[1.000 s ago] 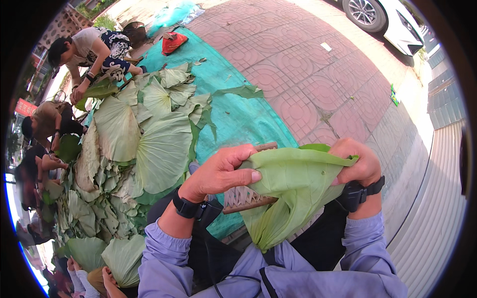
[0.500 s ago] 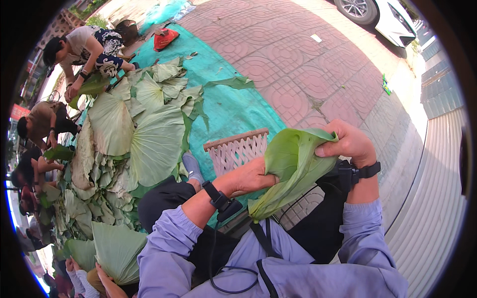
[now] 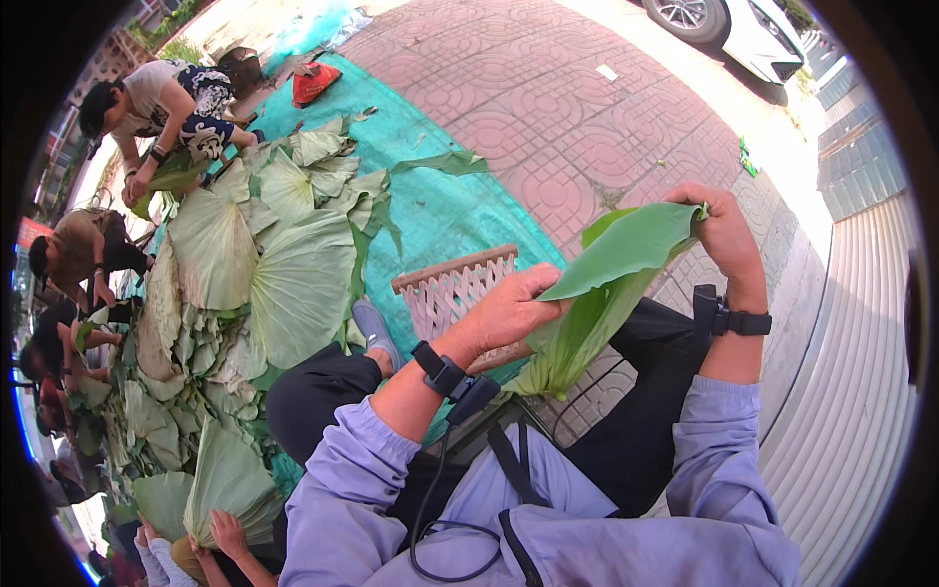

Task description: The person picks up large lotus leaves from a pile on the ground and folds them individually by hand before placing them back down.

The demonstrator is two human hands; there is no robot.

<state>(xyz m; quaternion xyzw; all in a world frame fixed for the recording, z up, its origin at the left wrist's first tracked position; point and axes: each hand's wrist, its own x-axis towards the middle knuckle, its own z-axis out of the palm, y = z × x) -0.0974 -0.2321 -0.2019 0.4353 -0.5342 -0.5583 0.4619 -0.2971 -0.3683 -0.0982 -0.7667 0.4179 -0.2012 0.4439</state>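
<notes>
A large green lotus leaf (image 3: 621, 264) is stretched between my two hands above my lap, partly folded, its bunched lower part hanging toward my knees. My left hand (image 3: 511, 311) grips its left edge, the thumb on top and the fingers hidden behind. Higher up and farther right, my right hand (image 3: 722, 227) pinches the opposite edge of the leaf. Beyond my left hand stands a folding stool (image 3: 456, 293) with a woven strap seat and wooden bars, partly covered by my forearm.
On the left, a heap of lotus leaves (image 3: 210, 249) covers part of a green tarp (image 3: 430, 181). Several people sit along it, one (image 3: 171, 108) handling a leaf. A red bag (image 3: 313, 83) lies at the tarp's far end. A white car (image 3: 753, 44) stands far right, near a ribbed shutter (image 3: 861, 323).
My right hand has moved right and up, and my left hand a little up. The leaf has gone from a cupped fold to a more stretched-out shape between them.
</notes>
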